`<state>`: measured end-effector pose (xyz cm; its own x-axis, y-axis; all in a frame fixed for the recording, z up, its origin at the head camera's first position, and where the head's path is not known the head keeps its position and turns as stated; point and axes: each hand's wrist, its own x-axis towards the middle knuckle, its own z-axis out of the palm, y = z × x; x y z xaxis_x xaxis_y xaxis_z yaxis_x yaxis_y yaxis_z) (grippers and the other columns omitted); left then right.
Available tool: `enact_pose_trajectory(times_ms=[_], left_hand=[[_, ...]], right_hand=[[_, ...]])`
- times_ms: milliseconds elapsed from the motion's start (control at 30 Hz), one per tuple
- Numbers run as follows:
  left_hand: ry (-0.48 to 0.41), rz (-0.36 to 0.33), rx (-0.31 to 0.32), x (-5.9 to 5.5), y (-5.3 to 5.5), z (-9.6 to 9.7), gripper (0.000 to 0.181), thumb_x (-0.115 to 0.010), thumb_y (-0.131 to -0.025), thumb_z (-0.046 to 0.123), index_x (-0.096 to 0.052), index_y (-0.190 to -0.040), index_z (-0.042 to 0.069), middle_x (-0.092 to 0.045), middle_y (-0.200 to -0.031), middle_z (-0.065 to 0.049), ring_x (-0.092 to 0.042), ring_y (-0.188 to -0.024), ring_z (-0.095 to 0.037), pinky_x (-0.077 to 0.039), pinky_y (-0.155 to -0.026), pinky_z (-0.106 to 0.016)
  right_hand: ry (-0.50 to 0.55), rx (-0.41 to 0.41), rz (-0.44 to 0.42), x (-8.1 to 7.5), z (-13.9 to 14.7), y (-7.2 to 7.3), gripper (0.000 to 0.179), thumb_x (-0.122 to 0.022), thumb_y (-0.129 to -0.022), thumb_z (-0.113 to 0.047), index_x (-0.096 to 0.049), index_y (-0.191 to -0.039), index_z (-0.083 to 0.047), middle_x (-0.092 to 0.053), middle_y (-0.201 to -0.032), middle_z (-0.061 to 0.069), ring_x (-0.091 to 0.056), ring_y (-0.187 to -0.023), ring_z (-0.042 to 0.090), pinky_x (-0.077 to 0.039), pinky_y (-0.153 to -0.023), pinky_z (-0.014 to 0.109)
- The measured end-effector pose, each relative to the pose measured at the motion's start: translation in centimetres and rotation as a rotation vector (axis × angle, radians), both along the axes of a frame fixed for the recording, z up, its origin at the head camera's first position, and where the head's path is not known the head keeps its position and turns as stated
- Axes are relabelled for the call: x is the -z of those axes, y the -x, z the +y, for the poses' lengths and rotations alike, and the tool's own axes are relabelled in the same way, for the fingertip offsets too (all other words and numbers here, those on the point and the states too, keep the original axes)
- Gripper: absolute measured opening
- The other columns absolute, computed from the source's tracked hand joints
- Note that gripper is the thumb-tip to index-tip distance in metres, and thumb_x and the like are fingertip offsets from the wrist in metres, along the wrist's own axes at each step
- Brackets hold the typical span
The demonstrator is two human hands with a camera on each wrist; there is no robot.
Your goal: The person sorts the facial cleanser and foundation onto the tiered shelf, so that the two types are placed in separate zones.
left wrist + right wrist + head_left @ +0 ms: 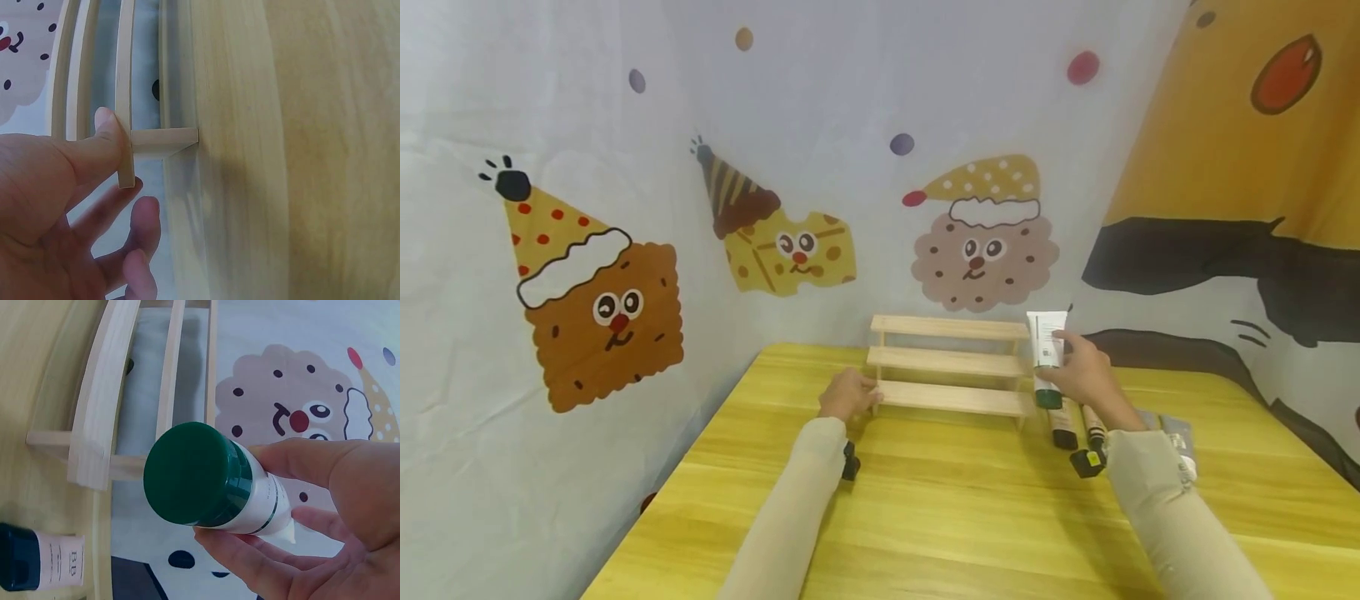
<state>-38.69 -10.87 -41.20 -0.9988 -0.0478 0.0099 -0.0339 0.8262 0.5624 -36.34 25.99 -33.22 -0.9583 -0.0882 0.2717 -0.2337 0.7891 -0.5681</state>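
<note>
I've got the right hand pinching the white tube cap-down near the right end of the wooden rack, and the left hand pinching the left end of its nearest step. From my remote seat I'd brace lightly, no tugging, and move the tube upright, clear of the lying tubes on the right.

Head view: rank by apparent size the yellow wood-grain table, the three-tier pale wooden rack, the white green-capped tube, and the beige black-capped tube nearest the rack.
Largest to smallest:
1. Yellow table
2. Wooden rack
3. White tube
4. Beige tube, partly hidden, so ranked by its visible part only.
</note>
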Motion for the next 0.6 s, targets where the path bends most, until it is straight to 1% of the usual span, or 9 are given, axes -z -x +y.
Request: enact_pose_trajectory(times_ms=[100, 167, 300, 400, 467, 600], left_hand=[[-0.007, 0.002, -0.003, 0.1, 0.0, 0.0, 0.037, -0.071, -0.092, 0.038, -0.071, -0.125, 0.023, -0.064, -0.133, 0.000, -0.059, -0.121, -0.029, -0.052, -0.081, -0.047], [-0.010, 0.001, -0.002, 0.1, -0.1, 0.0, 0.037, -0.072, -0.091, 0.038, -0.071, -0.126, 0.023, -0.064, -0.132, 0.000, -0.059, -0.121, -0.030, -0.052, -0.083, -0.049], [-0.008, 0.008, -0.001, 0.0, -0.4, -0.1, 0.038, -0.072, -0.091, 0.038, -0.070, -0.126, 0.022, -0.065, -0.131, 0.000, -0.061, -0.118, -0.029, -0.052, -0.081, -0.046], [-0.016, 0.025, -0.003, 0.0, -0.5, 0.0, 0.038, -0.073, -0.090, 0.037, -0.071, -0.125, 0.022, -0.066, -0.129, -0.001, -0.064, -0.111, -0.027, -0.052, -0.078, -0.044], [-0.029, 0.031, -0.001, -0.1, -0.5, 0.0, 0.037, -0.074, -0.090, 0.036, -0.071, -0.124, 0.021, -0.067, -0.129, -0.001, -0.066, -0.104, -0.026, -0.052, -0.076, -0.043], [-0.033, 0.025, -0.006, 0.0, -0.5, 0.1, 0.037, -0.073, -0.090, 0.036, -0.071, -0.124, 0.021, -0.066, -0.130, -0.001, -0.066, -0.105, -0.027, -0.051, -0.077, -0.043]], right_hand=[[0.025, -0.006, 0.008, -0.1, -0.5, -0.2, 0.080, -0.074, -0.085, -0.017, -0.032, -0.148, 0.007, -0.058, -0.120, 0.040, -0.065, -0.098, 0.047, -0.057, -0.071, 0.044], [0.040, -0.015, 0.011, -0.2, -0.9, -0.2, 0.080, -0.074, -0.086, -0.016, -0.031, -0.149, 0.006, -0.059, -0.119, 0.039, -0.065, -0.099, 0.047, -0.058, -0.071, 0.043], [0.046, -0.021, 0.036, -0.4, -1.5, -0.2, 0.080, -0.076, -0.085, -0.016, -0.033, -0.149, 0.005, -0.062, -0.113, 0.037, -0.067, -0.092, 0.042, -0.057, -0.067, 0.040], [0.044, -0.019, 0.056, -0.7, -2.0, 0.0, 0.080, -0.076, -0.085, -0.016, -0.033, -0.150, 0.004, -0.062, -0.112, 0.036, -0.067, -0.087, 0.038, -0.056, -0.067, 0.039], [0.053, -0.020, 0.056, -0.8, -2.3, 0.0, 0.081, -0.077, -0.084, -0.015, -0.033, -0.150, 0.003, -0.061, -0.114, 0.037, -0.067, -0.088, 0.039, -0.057, -0.068, 0.041], [0.063, -0.021, 0.050, -1.0, -3.1, 0.0, 0.081, -0.076, -0.085, -0.015, -0.032, -0.151, 0.000, -0.057, -0.122, 0.038, -0.065, -0.095, 0.045, -0.057, -0.073, 0.046]])
